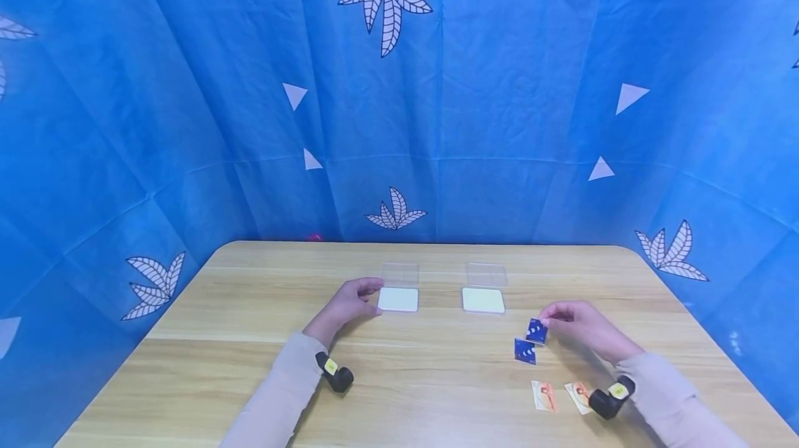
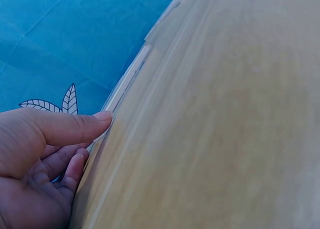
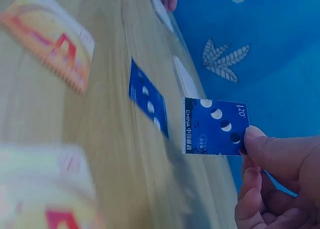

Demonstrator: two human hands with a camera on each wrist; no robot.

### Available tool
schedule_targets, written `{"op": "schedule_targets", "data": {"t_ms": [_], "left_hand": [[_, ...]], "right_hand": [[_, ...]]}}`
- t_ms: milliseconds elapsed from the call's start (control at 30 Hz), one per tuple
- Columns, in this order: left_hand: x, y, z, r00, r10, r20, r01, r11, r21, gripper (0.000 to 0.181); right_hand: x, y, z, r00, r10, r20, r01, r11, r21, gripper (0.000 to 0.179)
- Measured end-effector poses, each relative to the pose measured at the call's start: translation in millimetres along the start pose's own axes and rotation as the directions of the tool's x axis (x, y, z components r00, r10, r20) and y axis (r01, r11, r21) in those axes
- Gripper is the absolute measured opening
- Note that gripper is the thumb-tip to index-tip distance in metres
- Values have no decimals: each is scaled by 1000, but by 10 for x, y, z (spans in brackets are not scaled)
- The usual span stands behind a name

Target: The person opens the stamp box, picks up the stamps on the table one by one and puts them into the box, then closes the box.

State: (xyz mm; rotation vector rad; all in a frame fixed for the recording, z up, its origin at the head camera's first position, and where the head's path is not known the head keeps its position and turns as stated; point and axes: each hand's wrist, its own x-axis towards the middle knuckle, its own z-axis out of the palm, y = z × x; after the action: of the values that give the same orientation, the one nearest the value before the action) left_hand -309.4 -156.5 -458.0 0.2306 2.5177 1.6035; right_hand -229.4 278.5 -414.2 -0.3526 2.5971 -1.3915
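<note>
My right hand (image 1: pixel 577 323) pinches a blue postage stamp (image 3: pixel 215 126) by one edge, between thumb and fingers. The stamp shows a row of moon phases and is held above the table. Close below it lies a second blue stamp (image 1: pixel 525 351). My left hand (image 1: pixel 352 301) holds the left side of a small clear plastic case (image 1: pixel 398 299) with a white inside, its thumb on the near edge in the left wrist view. That case's transparent lid (image 1: pixel 401 274) lies folded back. Part of the left fingers is hidden behind the thumb.
A matching open case (image 1: pixel 483 300) with a pale inside stands to the right, its clear lid (image 1: pixel 487 274) folded back. Two orange stamps (image 1: pixel 544 396) (image 1: pixel 578 397) lie nearer on the wooden table (image 1: pixel 424 378), one partly behind the right wrist camera. A blue curtain (image 1: pixel 399 122) hangs behind the table.
</note>
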Motion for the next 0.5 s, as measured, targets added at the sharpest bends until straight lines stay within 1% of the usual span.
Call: {"op": "schedule_targets", "data": {"t_ms": [167, 300, 500], "left_hand": [[-3, 20, -1, 1000, -11, -7, 11, 1000, 7, 60], [7, 15, 5, 1000, -4, -14, 4, 1000, 9, 60], [11, 5, 16, 1000, 5, -17, -5, 1000, 16, 60]], "right_hand": [[128, -95, 101, 1000, -23, 12, 23, 999, -31, 14], [253, -159, 201, 1000, -30, -4, 30, 999, -44, 13], [435, -255, 362, 998, -66, -26, 65, 998, -12, 15]]}}
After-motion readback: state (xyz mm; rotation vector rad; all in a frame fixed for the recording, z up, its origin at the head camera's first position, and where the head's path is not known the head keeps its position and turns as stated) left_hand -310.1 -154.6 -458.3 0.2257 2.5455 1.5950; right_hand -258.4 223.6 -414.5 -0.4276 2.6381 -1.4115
